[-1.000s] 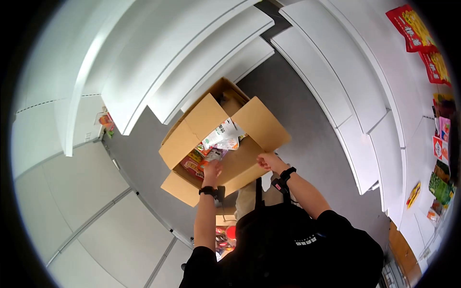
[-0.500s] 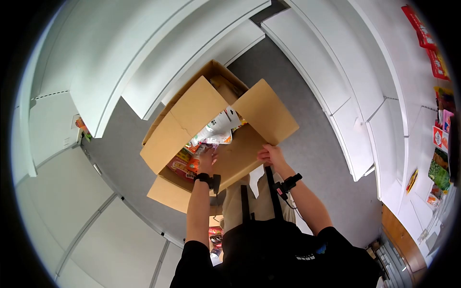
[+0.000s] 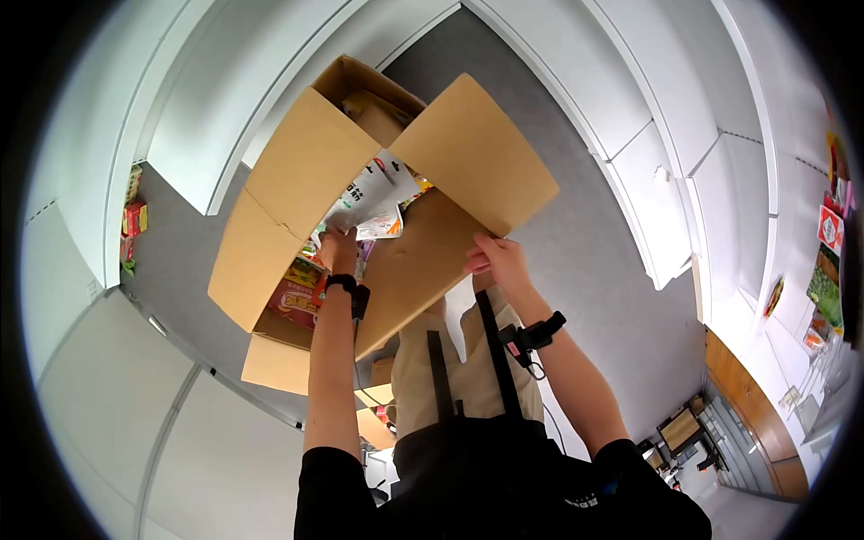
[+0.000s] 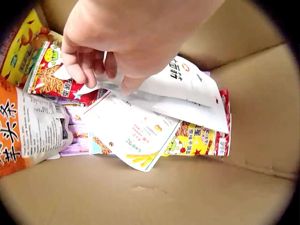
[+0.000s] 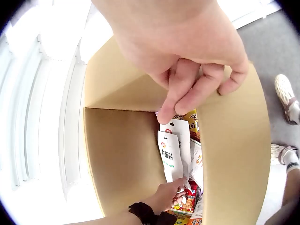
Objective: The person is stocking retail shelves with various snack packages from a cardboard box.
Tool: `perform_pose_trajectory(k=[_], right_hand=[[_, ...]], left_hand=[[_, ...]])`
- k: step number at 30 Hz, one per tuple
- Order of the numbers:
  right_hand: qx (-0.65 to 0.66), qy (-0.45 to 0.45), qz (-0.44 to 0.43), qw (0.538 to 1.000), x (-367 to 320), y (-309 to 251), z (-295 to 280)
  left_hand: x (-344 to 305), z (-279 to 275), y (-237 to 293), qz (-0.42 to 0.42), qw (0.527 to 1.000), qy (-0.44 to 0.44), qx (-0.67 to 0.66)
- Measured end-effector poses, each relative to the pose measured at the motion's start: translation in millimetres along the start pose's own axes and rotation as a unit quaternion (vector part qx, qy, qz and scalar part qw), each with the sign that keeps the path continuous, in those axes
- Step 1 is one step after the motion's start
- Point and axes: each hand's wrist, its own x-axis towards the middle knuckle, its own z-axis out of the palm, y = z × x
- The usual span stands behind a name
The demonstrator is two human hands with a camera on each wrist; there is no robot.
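Note:
An open cardboard box [image 3: 423, 261] holds several snack bags. My left hand [image 3: 337, 250] reaches inside it and pinches the near end of a white snack bag [image 4: 187, 89] with dark lettering, thumb on one side and fingers on the other. Under that bag lies a white packet [image 4: 136, 126] with a picture of fries. Red-and-yellow noodle snack packs [image 4: 197, 140] and an orange-and-white pouch [image 4: 33, 126] lie around them. My right hand [image 3: 504, 265] hovers at the box's near side by a raised flap [image 5: 234, 154], fingers loosely bent and holding nothing.
White shelves [image 3: 576, 90] surround the box on the far and right sides. Snack packages sit on the right-hand shelf [image 3: 828, 279] and at the far left [image 3: 133, 220]. Grey floor [image 3: 621, 342] shows between. Another person's shoes [image 5: 283, 93] stand near the box.
The left hand has gone deeper into the box, to the white bag's end. The right hand stays near the flap corner. The box appears larger and further left in the head view.

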Motion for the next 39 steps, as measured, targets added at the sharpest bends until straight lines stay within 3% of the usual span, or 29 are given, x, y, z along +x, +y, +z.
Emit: perform_pose_trajectory(k=[9, 12, 15, 22, 28, 30, 35, 39], right_hand=[[-0.011, -0.001, -0.019, 1.0, -0.5, 0.8, -1.2], [-0.024, -0.006, -0.015, 1.0, 0.8, 0.7, -2.2], [-0.04, 0.0, -0.013, 0.999, -0.5, -0.7, -2.9], [-0.043, -0.03, -0.021, 0.998, 0.1, 0.9, -2.7], [-0.023, -0.04, -0.035, 0.998, -13.8, 1.7, -2.8], [-0.058, -0.05, -0.028, 0.997, -25.7, -5.3, -2.7], [-0.081, -0.055, -0.045, 0.994, -51.6, -17.6, 3.4], [-0.046, -0.08, -0.05, 0.995, -75.8, -29.4, 5.5]], left_hand=[[-5.1, -12.0, 25.4, 0.167, 0.976, 0.11, 0.089], [-8.3, -14.2, 26.5, 0.146, 0.976, 0.116, 0.11], [-18.7, -15.7, 26.6, 0.158, 0.962, 0.193, 0.107], [-77.4, -41.3, 2.2, 0.261, 0.951, 0.157, -0.049], [-133.1, -78.5, -20.0, 0.175, 0.975, 0.106, -0.088], [-148.9, -93.9, -26.7, 0.214, 0.959, 0.106, -0.15], [-177.2, -133.1, -29.3, 0.206, 0.946, 0.1, -0.228], [-194.2, -171.7, -22.5, 0.246, 0.895, 0.088, -0.36]])
